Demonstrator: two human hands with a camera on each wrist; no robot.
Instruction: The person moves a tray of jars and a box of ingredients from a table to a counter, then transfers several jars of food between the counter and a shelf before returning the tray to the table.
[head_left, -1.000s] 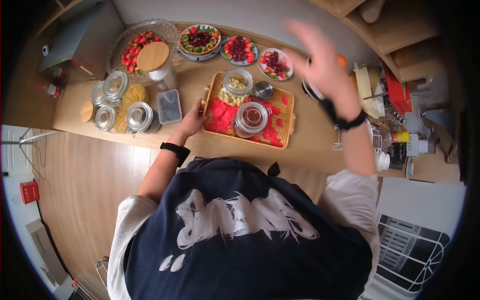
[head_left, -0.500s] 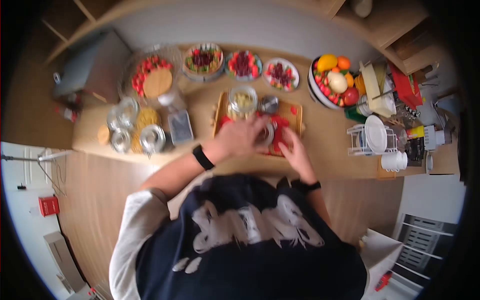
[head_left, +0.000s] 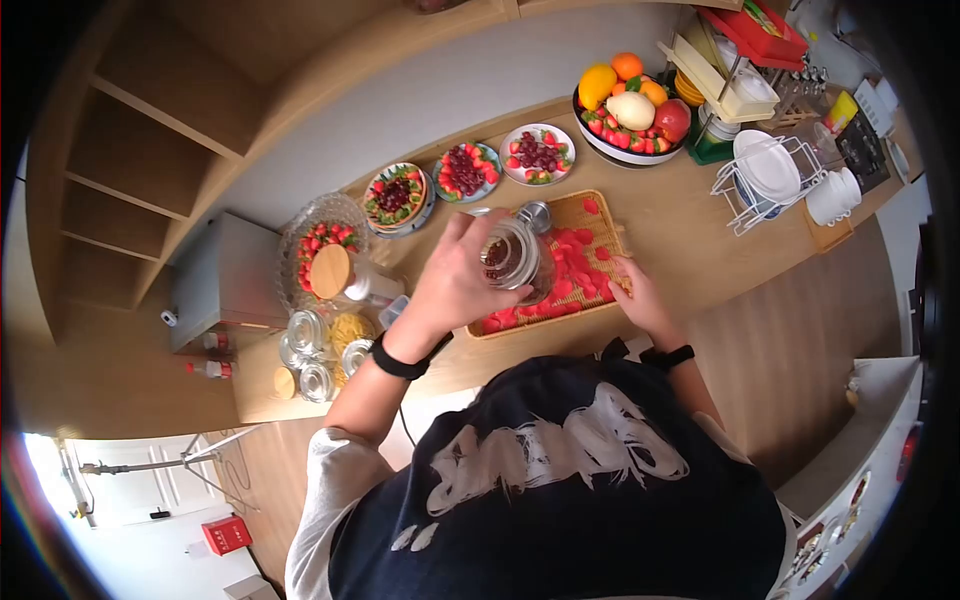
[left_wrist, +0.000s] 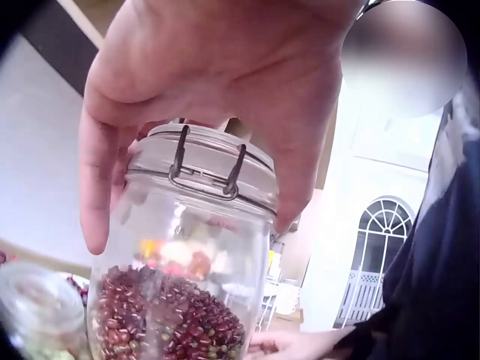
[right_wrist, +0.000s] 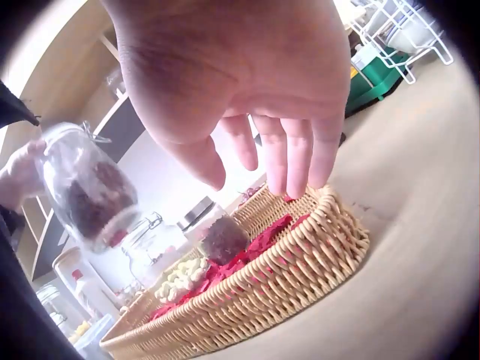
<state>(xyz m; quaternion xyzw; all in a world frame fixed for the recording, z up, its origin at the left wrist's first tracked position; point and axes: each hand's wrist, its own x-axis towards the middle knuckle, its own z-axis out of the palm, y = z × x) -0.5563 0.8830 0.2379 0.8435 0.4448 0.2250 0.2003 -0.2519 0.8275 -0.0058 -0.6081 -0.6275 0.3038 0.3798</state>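
My left hand (head_left: 455, 280) grips the lid of a glass clip-top jar (head_left: 528, 262) from above. Small dark red beans (left_wrist: 169, 319) fill its lower part. In the right wrist view the jar hangs tilted, raised above the wicker basket (right_wrist: 277, 300). My right hand (head_left: 645, 300) is beside the basket's right end, its fingers (right_wrist: 277, 154) pointing down close over the rim. Red petals (head_left: 570, 265) line the basket. Inside it stand a clip-top jar with pale nut-like pieces (right_wrist: 182, 277) and a small metal-lidded jar with dark contents (right_wrist: 225, 238).
Behind the basket stand fruit plates (head_left: 538, 155) and a large fruit bowl (head_left: 635, 150). Several lidded jars (head_left: 308, 330) and a strawberry bowl (head_left: 325, 240) are on the left. A white dish rack (head_left: 765, 180) stands to the right.
My left hand has gone from the basket's left edge to the bean jar and lifted it. The right hand has come down from the air to the basket's right end. The head view has turned.
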